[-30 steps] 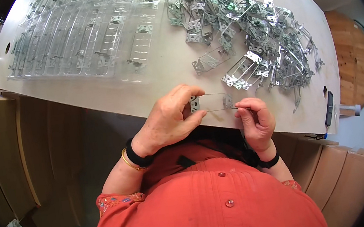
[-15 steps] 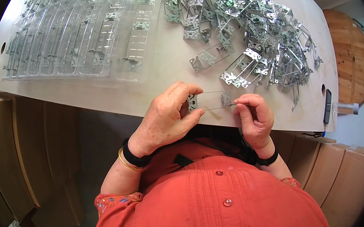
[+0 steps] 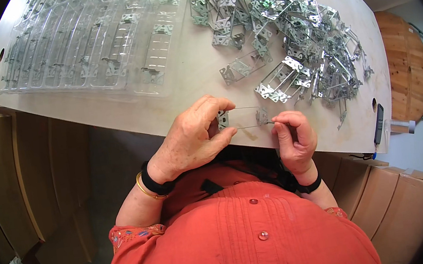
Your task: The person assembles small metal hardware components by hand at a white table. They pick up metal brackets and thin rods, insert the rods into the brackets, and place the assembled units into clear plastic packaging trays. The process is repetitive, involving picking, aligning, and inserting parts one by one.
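Wire frame (image 3: 223, 120) with a flat metal plate at each end sits between the person's hands, just above the near edge of the desk (image 3: 112, 110). The left hand (image 3: 190, 134) has its thumb and index finger parted around the left plate, gripping it by its far and near edges. The right hand (image 3: 296, 137) has its fingers closed in a fine pinch on a thin dark piece (image 3: 271, 121) by the right plate; whether that piece is a tool tip or belongs to the frame cannot be told.

Work on this one frame looks unfinished, since both hands are engaged with it and it lies in neither group on the desk. At the far left, clear plastic trays (image 3: 72, 88) hold many similar frames in long, narrow compartments, seemingly the sorted portion; overlapping plastic and glare hide whether every compartment is filled. At the far right, a large tangled heap of frames (image 3: 311, 38) lies loose, with one frame (image 3: 240, 68) just at its near-left side. Judged by that heap, a good share is yet to be handled, so the whole appears somewhere midway. Whether the heaped frames differ from the trayed ones is too small to tell.
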A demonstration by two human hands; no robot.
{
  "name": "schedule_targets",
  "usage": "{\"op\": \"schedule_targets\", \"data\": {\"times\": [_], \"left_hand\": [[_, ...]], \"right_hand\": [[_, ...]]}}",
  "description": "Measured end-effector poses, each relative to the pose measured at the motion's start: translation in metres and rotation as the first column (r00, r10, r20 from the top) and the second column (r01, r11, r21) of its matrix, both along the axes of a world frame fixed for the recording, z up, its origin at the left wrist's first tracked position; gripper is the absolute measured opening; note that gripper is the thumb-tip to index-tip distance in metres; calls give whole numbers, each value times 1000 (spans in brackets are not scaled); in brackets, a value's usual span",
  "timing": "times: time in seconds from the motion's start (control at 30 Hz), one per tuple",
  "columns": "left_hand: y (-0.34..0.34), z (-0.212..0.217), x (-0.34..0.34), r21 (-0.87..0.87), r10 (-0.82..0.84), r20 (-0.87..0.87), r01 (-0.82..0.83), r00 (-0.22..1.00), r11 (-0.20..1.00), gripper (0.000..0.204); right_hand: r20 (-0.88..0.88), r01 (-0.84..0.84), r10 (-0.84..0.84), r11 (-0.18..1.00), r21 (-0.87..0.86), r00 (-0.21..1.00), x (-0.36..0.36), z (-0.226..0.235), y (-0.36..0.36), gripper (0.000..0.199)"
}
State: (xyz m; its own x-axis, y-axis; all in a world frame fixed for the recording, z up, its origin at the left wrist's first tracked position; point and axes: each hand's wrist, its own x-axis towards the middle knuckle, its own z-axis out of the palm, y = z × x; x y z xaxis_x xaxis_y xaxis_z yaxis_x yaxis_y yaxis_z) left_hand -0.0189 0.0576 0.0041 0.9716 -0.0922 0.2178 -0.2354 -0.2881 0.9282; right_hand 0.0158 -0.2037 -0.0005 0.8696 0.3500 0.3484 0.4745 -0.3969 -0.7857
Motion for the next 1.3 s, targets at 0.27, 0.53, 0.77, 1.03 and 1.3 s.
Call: {"op": "schedule_targets", "data": {"times": [0.27,0.53,0.77,1.03,1.3], "left_hand": [[0,-1,0,-15,2,7,-1,1000,1000,39],[2,1,0,-46,-5,-16,4,1000,999,38],[-2,-5,-1,-59,-34,29,36,999,998,37],[-1,-11,-4,-134,-54,15,55,998,989,39],[-3,-12,-2,-146,-77,11,77,997,986,39]], "right_hand": [[27,-11,11,1000,-14,1000,0,0,-1,14],[34,-17,18,1000,-22,999,4,0,2,13],[42,-7,10,998,-58,999,-1,-5,-7,13],[-50,-54,53,999,-4,997,0,-8,-3,3],[-61,-48,47,999,-11,997,1,-5,-1,6]]}}
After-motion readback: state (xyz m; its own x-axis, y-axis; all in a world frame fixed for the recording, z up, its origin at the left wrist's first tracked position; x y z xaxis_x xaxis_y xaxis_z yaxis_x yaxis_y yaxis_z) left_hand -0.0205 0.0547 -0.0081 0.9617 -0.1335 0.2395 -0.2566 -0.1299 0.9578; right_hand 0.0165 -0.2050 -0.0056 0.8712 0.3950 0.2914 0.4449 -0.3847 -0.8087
